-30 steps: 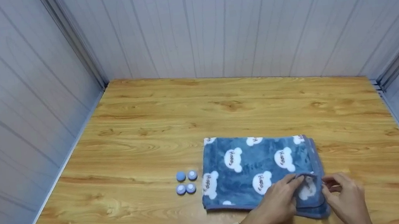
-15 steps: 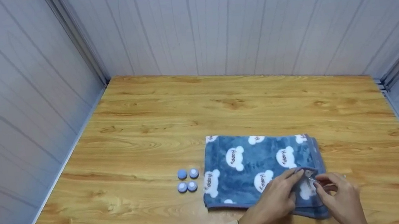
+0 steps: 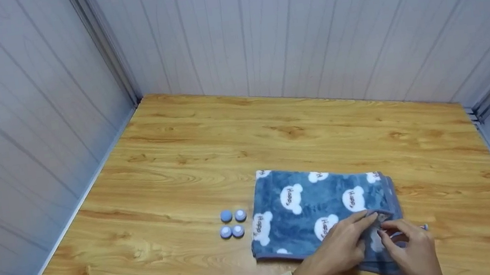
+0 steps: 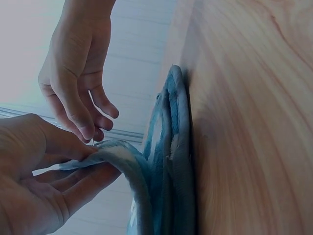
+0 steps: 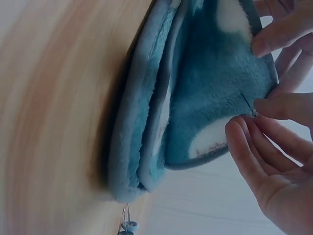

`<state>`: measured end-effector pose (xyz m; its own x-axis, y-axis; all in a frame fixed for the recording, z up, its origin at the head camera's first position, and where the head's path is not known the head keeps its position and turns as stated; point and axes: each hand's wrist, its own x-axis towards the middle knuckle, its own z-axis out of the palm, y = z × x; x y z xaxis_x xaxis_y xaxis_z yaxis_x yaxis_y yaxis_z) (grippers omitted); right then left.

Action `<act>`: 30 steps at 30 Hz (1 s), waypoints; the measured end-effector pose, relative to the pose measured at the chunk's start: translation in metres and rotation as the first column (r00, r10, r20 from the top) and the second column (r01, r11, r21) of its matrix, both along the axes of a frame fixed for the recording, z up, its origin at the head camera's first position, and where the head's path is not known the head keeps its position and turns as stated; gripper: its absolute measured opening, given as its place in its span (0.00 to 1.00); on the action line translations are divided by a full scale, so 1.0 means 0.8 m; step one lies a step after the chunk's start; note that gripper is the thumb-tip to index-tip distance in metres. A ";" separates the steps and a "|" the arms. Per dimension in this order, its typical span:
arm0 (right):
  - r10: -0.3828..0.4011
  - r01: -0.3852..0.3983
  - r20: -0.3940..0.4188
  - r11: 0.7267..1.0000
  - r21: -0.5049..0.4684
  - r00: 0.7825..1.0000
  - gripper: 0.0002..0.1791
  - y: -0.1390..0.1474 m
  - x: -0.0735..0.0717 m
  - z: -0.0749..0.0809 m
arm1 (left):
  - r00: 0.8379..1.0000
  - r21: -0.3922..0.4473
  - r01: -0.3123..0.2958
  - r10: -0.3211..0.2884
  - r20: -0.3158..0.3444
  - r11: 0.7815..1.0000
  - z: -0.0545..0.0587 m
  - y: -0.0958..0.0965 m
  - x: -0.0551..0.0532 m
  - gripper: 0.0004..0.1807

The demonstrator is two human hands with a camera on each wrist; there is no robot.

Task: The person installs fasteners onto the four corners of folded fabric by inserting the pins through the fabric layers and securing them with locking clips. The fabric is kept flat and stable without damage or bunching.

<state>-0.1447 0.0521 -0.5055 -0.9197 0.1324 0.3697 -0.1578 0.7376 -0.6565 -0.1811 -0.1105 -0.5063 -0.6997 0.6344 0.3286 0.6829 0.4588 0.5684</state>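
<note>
A folded blue blanket (image 3: 321,203) with white bear heads lies on the wooden table. My left hand (image 3: 344,243) pinches its raised near-right corner, thumb on one face and fingers on the other in the left wrist view. Between thumb and fingertips, my right hand (image 3: 411,248) holds a thin metal pin (image 5: 246,101), its shaft pointing at the fleece of the lifted corner. The fingers hide the other end of the pin. Both hands are close together at the blanket's edge.
Several small round blue-and-white caps (image 3: 238,231) stand left of the blanket. A small blue-headed object (image 3: 425,227) shows just beyond the right hand. Thin-stemmed, round-headed pieces (image 5: 129,226) appear past the blanket in the right wrist view. White panels (image 3: 286,21) enclose the table.
The right hand has moved left over the raised corner, bringing the pin to the fabric. The left hand keeps its pinch on the corner. The small blue-headed object beyond the right hand has become visible.
</note>
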 end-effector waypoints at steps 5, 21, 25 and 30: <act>0.021 -0.022 -0.040 1.000 -0.013 0.999 0.10 -0.004 -0.001 -0.002 | 0.999 -0.012 0.040 -0.040 -0.001 0.999 0.002 -0.002 0.000 0.33; 0.024 -0.038 -0.147 0.995 -0.097 0.989 0.14 -0.013 -0.008 -0.016 | 0.995 -0.033 0.070 -0.072 -0.074 0.997 0.003 -0.002 0.003 0.33; -0.004 -0.005 -0.098 0.996 -0.093 0.995 0.24 -0.015 -0.009 -0.014 | 0.993 -0.063 0.086 -0.091 -0.076 0.994 0.005 -0.003 0.004 0.31; 0.003 -0.007 -0.082 0.999 -0.041 0.997 0.23 -0.015 -0.011 -0.013 | 0.991 -0.105 0.106 -0.114 -0.069 0.989 0.007 -0.002 0.006 0.26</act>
<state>-0.1536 0.0397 -0.5159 -0.8872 0.1445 0.4382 -0.2157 0.7096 -0.6708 -0.1760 -0.1122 -0.5010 -0.6000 0.7385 0.3077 0.7709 0.4309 0.4691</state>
